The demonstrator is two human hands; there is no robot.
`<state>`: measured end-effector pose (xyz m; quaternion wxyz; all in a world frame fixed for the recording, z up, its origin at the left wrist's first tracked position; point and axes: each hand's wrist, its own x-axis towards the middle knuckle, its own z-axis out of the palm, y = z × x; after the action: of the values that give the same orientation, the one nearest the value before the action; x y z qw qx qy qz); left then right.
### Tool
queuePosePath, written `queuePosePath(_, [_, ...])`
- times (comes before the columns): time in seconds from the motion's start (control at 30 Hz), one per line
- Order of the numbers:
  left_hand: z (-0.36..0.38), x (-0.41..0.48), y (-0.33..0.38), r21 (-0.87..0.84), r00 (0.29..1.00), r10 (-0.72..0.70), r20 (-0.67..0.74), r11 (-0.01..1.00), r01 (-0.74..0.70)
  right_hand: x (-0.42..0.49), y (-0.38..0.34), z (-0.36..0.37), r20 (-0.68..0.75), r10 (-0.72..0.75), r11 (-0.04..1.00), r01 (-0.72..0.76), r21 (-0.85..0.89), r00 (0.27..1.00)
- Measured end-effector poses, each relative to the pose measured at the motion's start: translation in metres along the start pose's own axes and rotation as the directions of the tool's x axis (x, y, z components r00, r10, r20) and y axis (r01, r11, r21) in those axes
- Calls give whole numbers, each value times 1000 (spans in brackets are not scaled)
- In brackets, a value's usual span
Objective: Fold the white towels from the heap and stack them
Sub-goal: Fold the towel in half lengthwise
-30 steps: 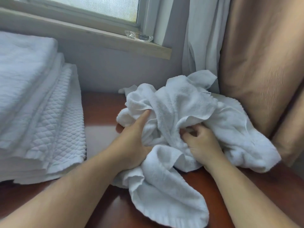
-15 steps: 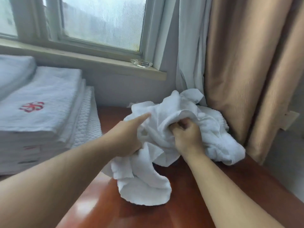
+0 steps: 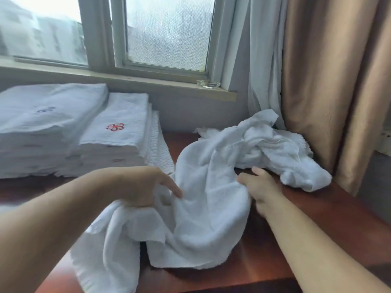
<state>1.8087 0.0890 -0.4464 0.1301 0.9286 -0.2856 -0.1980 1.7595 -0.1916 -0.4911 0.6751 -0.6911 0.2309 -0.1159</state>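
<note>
Left hand was found clenched on a bunched edge of 1 towel, index finger left straight. Right hand was curled round the opposite edge. Held apart like this, the towel was judged to be drawn off the heap for spreading, its far end touching that heap. It was draped on a reddish wooden table. A folded stack with a red emblem and a wider stack were noted left, near for stacking. A window and a beige curtain were recorded behind.

Towel hides fingertips of the right hand — stack cropped left.
</note>
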Motion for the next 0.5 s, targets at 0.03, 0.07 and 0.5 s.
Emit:
queuePosePath(0.03, [0,-2,0,-10,1000,4,-7,1000,-4,-3,-3,-1,-142,-135,981,112,-157,981])
queuePosePath(0.07, [0,-5,0,25,997,22,-74,999,-20,-10,-6,-6,-222,-284,927,207,-314,933])
queuePosePath(0.5, [12,2,-15,179,863,-48,-503,971,158,-23,19,-68,-33,-537,310,161,-937,843])
